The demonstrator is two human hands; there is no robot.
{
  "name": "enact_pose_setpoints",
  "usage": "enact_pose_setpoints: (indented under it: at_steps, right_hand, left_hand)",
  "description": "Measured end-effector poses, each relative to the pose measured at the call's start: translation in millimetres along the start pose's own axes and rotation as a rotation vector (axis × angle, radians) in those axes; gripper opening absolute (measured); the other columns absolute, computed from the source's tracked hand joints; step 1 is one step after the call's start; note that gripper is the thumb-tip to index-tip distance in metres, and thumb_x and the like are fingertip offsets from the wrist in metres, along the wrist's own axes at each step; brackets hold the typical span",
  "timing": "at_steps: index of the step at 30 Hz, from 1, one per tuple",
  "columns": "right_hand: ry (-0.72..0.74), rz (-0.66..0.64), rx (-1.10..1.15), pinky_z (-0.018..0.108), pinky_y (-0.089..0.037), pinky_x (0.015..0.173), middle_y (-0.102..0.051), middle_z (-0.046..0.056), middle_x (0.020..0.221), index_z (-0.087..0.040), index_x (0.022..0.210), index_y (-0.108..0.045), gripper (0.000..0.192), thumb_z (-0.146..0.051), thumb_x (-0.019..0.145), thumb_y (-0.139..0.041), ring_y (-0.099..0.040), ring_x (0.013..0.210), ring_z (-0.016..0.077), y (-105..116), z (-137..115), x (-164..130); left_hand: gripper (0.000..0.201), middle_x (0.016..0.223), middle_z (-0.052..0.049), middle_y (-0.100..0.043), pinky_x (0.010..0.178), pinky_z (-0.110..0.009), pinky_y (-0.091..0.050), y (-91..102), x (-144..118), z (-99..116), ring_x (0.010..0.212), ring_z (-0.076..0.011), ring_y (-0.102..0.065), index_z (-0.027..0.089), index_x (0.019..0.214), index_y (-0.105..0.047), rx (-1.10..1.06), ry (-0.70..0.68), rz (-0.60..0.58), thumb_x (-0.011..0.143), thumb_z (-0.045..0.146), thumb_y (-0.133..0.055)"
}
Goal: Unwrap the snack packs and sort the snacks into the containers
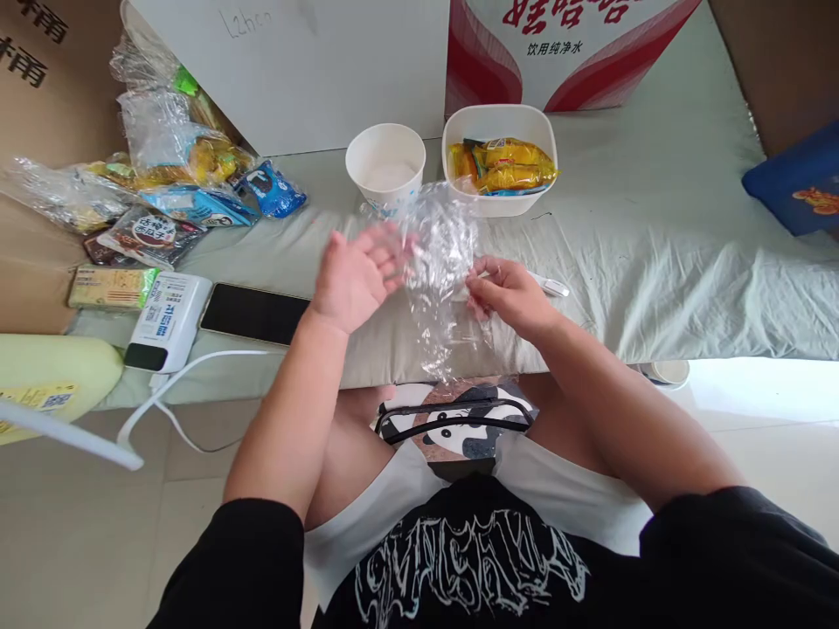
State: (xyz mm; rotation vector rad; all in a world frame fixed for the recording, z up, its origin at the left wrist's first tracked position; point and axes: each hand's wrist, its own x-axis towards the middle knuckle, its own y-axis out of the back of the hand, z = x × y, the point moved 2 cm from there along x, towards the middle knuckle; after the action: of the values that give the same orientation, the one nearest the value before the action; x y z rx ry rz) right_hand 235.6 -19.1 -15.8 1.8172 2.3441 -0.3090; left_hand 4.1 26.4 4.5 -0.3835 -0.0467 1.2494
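**Clear bag held up between two hands at cloth-covered surface**

A seated person's hands work a clear plastic bag (pixel 440 271) over the near edge of a cloth-covered surface (pixel 655 253), just in front of a white paper cup (pixel 385 166). The bag's film is crumpled and see-through, so its outline is hard to trace; its lower end hangs below the surface edge toward the lap. The right hand (pixel 508 297) is curled, its fingers pinched on the bag's right side; the fingertips are partly hidden behind the film. A small white object (pixel 549 286) pokes out beyond that hand, and what it is cannot be made out. The left hand (pixel 357 279) is raised with palm open and fingers spread and loose, blurred at the tips against the bag's left side; whether they touch the film cannot be told. Both forearms reach forward from black sleeves at the bottom of the frame.

Right of the cup stands a white bowl (pixel 502 203) with yellow snack packets (pixel 504 166) inside. Left of the cup lies a heap of wrapped snacks (pixel 176 183), partly cut off by the frame. Nearer, left of the cup, a dark phone (pixel 255 313) lies beside a white power bank (pixel 169 319) with a cable trailing off the surface. Behind the cup a white board and a red-printed carton are cropped at the top.
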Motion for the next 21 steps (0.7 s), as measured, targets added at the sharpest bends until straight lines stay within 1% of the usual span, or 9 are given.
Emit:
enact_pose_setpoints:
  at_steps: [2,3,4,7,10,13,16,18,21]
  right_hand:
    - [0.039,0.112,0.001,0.025,-0.041,0.046,-0.061,-0.004,0.061,-0.024,0.086,-0.049,0.038,-0.051,0.084,-0.076,-0.053,0.047,0.0087,1.5,0.7,2.9]
    - [0.055,0.143,-0.009,0.026,-0.042,0.047,-0.061,-0.004,0.063,-0.024,0.086,-0.05,0.036,-0.049,0.085,-0.076,-0.054,0.048,0.0088,1.3,1.2,4.0]
    - [0.071,0.163,-0.023,0.026,-0.043,0.047,-0.062,-0.003,0.067,-0.024,0.088,-0.051,0.033,-0.046,0.085,-0.075,-0.055,0.049,0.0088,1.0,1.8,4.8]
    - [0.1,0.21,-0.055,0.026,-0.046,0.049,-0.066,-0.001,0.08,-0.024,0.097,-0.057,0.024,-0.038,0.083,-0.072,-0.056,0.052,0.0085,0.8,5.1,6.6]
    - [0.123,0.25,-0.03,0.026,-0.048,0.052,-0.069,0.002,0.098,-0.024,0.098,-0.063,0.022,-0.035,0.08,-0.069,-0.058,0.059,0.0083,2.8,8.5,7.2]
    - [0.225,0.245,0.019,0.028,-0.053,0.06,-0.066,0.005,0.119,-0.022,0.079,-0.064,0.015,-0.035,0.077,-0.071,-0.064,0.076,0.0111,5.8,6.3,4.9]
    - [0.347,0.227,-0.013,0.035,-0.058,0.077,-0.064,0.006,0.124,-0.022,0.066,-0.062,0.021,-0.035,0.077,-0.075,-0.065,0.11,0.0226,9.8,-0.7,-0.5]
    - [0.373,0.234,-0.047,0.039,-0.058,0.085,-0.063,0.006,0.131,-0.023,0.069,-0.064,0.02,-0.036,0.078,-0.076,-0.06,0.127,0.028,13.4,-4.0,-2.8]
    - [0.313,0.281,-0.003,0.04,-0.058,0.083,-0.057,0.004,0.142,-0.028,0.093,-0.068,0.02,-0.045,0.084,-0.072,-0.062,0.125,0.0282,19.3,-3.2,-1.2]
  left_hand:
    - [0.096,0.123,-0.018,-0.077,0.085,-0.039,-0.063,-16.1,-3.2,-11.5,0.116,-0.0348,-0.075,0.021,0.119,-0.067,-0.003,0.087,-0.197,0.05,0.086,-0.085]
    - [0.095,0.126,-0.018,-0.077,0.087,-0.039,-0.062,-23.4,-4.5,-17.1,0.116,-0.0348,-0.075,0.021,0.12,-0.067,0.016,0.133,-0.25,0.047,0.075,-0.094]
    - [0.087,0.123,-0.016,-0.078,0.084,-0.037,-0.062,-28.8,-4.9,-21.7,0.11,-0.0326,-0.078,0.021,0.12,-0.066,0.046,0.165,-0.249,0.05,0.064,-0.098]
    - [0.051,0.091,-0.007,-0.081,0.062,-0.028,-0.057,-33.9,-1.9,-29.0,0.072,-0.0202,-0.078,0.021,0.113,-0.064,0.182,0.221,-0.111,0.074,0.044,-0.087]
    - [0.034,0.065,0.002,-0.07,0.045,-0.024,-0.044,-30.4,2.1,-27.7,0.048,-0.014,-0.064,0.021,0.109,-0.064,0.265,0.222,-0.071,0.081,0.037,-0.076]
    - [0.023,0.063,0.003,-0.067,0.048,-0.025,-0.047,-27.3,2.8,-23.5,0.048,-0.0127,-0.062,0.022,0.097,-0.067,0.224,0.138,-0.098,0.08,0.036,-0.076]
    - [0.014,0.073,0.0,-0.071,0.06,-0.027,-0.055,-25.2,2.2,-20.1,0.063,-0.0135,-0.066,0.022,0.078,-0.068,0.186,0.018,-0.047,0.077,0.034,-0.075]
    - [0.01,0.078,-0.002,-0.073,0.067,-0.029,-0.056,-23.6,2.6,-18.3,0.071,-0.0149,-0.067,0.021,0.072,-0.069,0.213,-0.043,0.0,0.075,0.031,-0.073]
    - [0.006,0.078,-0.003,-0.073,0.074,-0.032,-0.056,-20.1,3.9,-15.6,0.075,-0.0166,-0.067,0.022,0.07,-0.072,0.258,-0.102,0.046,0.072,0.026,-0.069]
